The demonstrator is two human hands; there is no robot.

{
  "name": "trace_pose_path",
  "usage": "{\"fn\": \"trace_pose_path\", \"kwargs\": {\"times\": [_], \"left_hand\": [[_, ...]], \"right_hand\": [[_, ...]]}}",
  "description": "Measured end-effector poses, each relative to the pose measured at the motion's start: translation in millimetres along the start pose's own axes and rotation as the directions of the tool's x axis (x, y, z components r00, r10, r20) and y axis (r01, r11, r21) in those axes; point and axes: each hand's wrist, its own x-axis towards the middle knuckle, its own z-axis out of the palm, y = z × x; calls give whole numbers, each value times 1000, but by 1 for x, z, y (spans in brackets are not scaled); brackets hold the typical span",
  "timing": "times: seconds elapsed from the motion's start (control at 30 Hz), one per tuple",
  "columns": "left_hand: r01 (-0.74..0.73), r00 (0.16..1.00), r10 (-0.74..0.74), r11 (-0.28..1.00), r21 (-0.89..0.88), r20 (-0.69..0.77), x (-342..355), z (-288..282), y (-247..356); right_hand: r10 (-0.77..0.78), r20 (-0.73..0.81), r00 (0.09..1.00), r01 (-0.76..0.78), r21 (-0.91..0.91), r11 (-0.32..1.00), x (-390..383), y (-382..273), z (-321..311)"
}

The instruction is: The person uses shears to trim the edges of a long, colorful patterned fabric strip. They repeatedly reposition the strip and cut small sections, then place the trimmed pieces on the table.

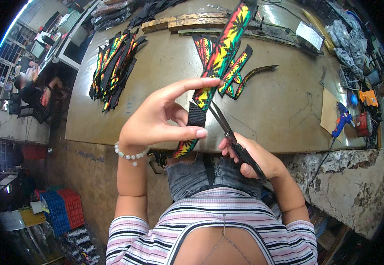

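My left hand (154,112) pinches a patterned webbing strap (226,51) between thumb and fingers. The strap is red, yellow and green with black leaf shapes, and runs from the far side of the table down past the near edge. A plain black section (196,115) shows between my thumb and forefinger. In my right hand (260,154) is a pair of black scissors (232,137), its blades pointing up and left. The blade tips are at the strap's right edge beside my left fingers; whether they touch it I cannot tell.
More patterned straps (238,70) lie just beyond my hands, and a pile of straps (114,66) is at the table's left. Wooden bars (192,22) lie along the back. A blue glue gun (343,119) rests at the right. Another person (35,95) sits far left.
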Motion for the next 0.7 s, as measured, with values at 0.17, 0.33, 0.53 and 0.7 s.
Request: {"fn": "trace_pose_path", "kwargs": {"times": [0.17,0.33,0.53,0.7], "left_hand": [[48,999,-45,992,-114,24,8,9,-11],[47,997,-37,985,-164,61,15,6,-19],[33,997,-13,969,-246,82,16,6,-27],[52,995,-34,978,-200,93,17,6,-29]], "right_hand": [[48,21,999,-46,-99,994,0,-19,-4],[59,26,998,-57,-68,996,-5,-19,-6],[64,44,997,-71,182,981,-8,-7,2],[212,29,977,-210,326,922,-13,-17,6]]}}
